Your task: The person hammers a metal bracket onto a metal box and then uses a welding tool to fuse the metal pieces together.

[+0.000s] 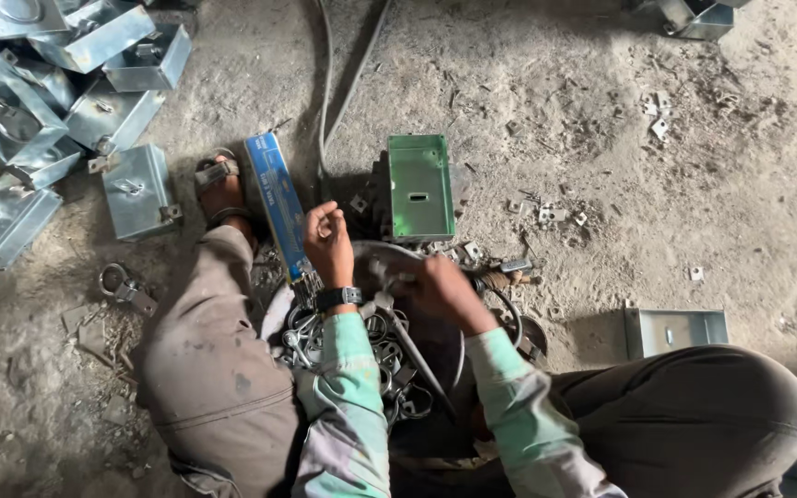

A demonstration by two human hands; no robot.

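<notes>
I sit on a dusty floor with my knees apart. My left hand [327,240], a black watch on its wrist, is curled with fingers closed beside a long blue packet [277,205]; whether it holds something small I cannot tell. My right hand [443,286] grips a dark welding holder [491,275] with a cable running off it. Between my legs lies a heap of metal rings and clasps [382,355]. Just beyond both hands, a green-tinted metal box [420,187] rests on a dark block.
A pile of shiny metal boxes [57,101] fills the upper left. One open box [675,330] lies by my right knee, another box [701,18] at the top right. Cables [336,83] run away from me. Small metal scraps [657,115] litter the floor. My sandalled foot [219,189] rests by the packet.
</notes>
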